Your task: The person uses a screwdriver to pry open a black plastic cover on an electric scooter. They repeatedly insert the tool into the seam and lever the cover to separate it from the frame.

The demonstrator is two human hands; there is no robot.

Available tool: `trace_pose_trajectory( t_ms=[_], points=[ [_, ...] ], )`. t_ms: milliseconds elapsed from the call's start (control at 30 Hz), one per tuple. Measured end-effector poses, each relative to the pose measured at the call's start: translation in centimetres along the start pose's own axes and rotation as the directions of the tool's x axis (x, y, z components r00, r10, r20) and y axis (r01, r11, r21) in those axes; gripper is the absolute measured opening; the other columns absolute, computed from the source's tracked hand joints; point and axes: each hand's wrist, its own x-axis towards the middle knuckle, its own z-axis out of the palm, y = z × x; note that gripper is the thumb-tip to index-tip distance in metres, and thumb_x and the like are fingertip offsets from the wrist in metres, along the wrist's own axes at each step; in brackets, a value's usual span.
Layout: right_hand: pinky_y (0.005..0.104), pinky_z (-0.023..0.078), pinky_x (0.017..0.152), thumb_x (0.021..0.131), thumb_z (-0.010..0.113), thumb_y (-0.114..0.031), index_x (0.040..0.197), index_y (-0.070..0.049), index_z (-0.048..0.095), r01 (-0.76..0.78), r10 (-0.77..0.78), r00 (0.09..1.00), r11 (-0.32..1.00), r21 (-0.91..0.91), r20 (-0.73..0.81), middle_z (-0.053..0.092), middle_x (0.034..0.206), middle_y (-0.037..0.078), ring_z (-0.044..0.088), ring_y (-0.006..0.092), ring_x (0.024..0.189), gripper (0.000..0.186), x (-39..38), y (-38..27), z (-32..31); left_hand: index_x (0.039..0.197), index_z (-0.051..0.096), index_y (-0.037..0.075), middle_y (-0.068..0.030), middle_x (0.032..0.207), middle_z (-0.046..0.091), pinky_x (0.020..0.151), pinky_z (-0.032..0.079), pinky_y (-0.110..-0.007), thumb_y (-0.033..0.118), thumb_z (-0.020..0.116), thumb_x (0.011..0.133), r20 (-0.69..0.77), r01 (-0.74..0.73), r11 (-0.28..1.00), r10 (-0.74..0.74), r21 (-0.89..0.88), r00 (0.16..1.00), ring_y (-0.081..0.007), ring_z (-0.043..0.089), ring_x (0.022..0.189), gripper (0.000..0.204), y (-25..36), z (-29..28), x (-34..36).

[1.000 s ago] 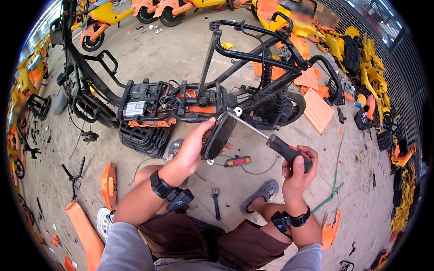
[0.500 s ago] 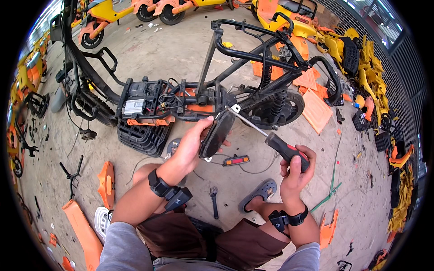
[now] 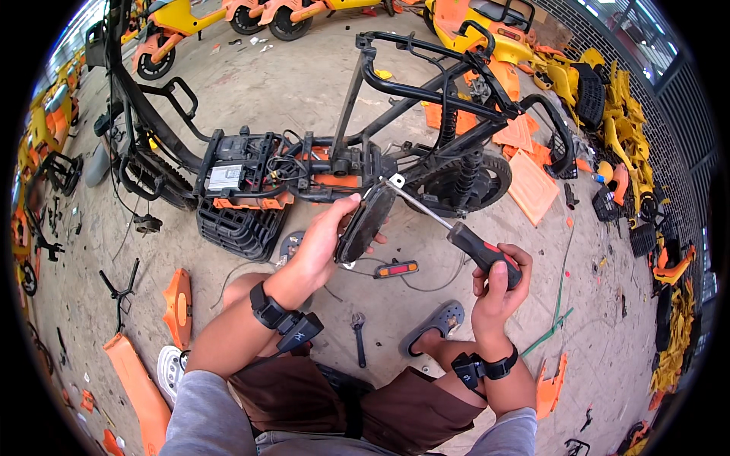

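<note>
Frame: we see the stripped black scooter frame (image 3: 304, 163) lying on the concrete floor (image 3: 304, 83), its orange panels (image 3: 532, 186) off and scattered
Label: a pale rectangular sticker sits on the black box (image 3: 226, 177) at the frame's left
Left hand (image 3: 323, 243): our fingers are wrapped round the black oval cover (image 3: 366, 224), held just in front of the frame
Right hand (image 3: 498, 285): closed on the screwdriver (image 3: 456, 235), whose tip meets the cover's top edge
Left to do: we judge the cover is not yet free

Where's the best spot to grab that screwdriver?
Probably the thick black-and-red handle of the screwdriver, where the right hand wraps it now. Come from below, at the end nearest the person: the thin metal shaft points up and away toward the black cover held by the left hand.
</note>
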Motion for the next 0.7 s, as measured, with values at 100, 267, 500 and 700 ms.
trace_pose_trajectory(
  t_ms=[100,267,500,700],
  points=[
    [0.0191,0.035,0.048,0.094,0.06,-0.023,0.113,0.0,0.05,-0.006,0.006,1.0,1.0,-0.007,-0.001,0.061,0.074,0.009,0.048,0.0057,0.054,0.032,0.05,-0.18,0.11,0.127,0.055,-0.002,-0.0164,0.11,0.066,0.072,0.054,-0.032,0.04,0.039,0.101,-0.008,0.003,1.0,-0.003,-0.001,1.0,-0.0257,0.068,0.088,0.052,-0.08,-0.12,0.06],
    [0.0187,0.036,0.048,0.094,0.06,-0.024,0.113,-0.001,0.051,-0.014,0.014,1.0,1.0,-0.019,-0.011,0.061,0.075,0.007,0.049,0.0056,0.055,0.031,0.11,-0.21,0.03,0.126,0.056,-0.002,-0.0159,0.109,0.067,0.071,0.054,-0.031,0.038,0.04,0.101,-0.023,-0.025,1.0,0.025,0.019,0.999,-0.0248,0.068,0.088,0.05,-0.09,-0.03,0.01],
    [0.0182,0.037,0.047,0.094,0.061,-0.024,0.11,-0.002,0.053,-0.056,0.054,0.998,0.998,-0.036,-0.044,0.06,0.079,0.006,0.051,0.0057,0.056,0.029,0.26,-0.23,-0.17,0.108,0.065,-0.002,-0.0102,0.093,0.069,0.065,0.052,-0.027,0.036,0.053,0.098,-0.112,-0.079,0.995,0.085,0.053,0.99,-0.0188,0.069,0.08,0.042,-0.29,0.14,0.0],
    [0.0212,0.031,0.042,0.098,0.053,-0.029,0.11,-0.003,0.051,-0.041,0.037,0.998,0.996,-0.079,-0.052,0.054,0.067,0.004,0.042,0.0076,0.046,0.029,0.73,-0.01,0.01,0.119,0.06,-0.005,-0.0141,0.105,0.068,0.069,0.054,-0.029,0.031,0.043,0.101,-0.097,-0.092,0.98,0.111,0.178,0.989,-0.0201,0.068,0.084,0.043,-0.28,0.07,0.01]
  ],
)
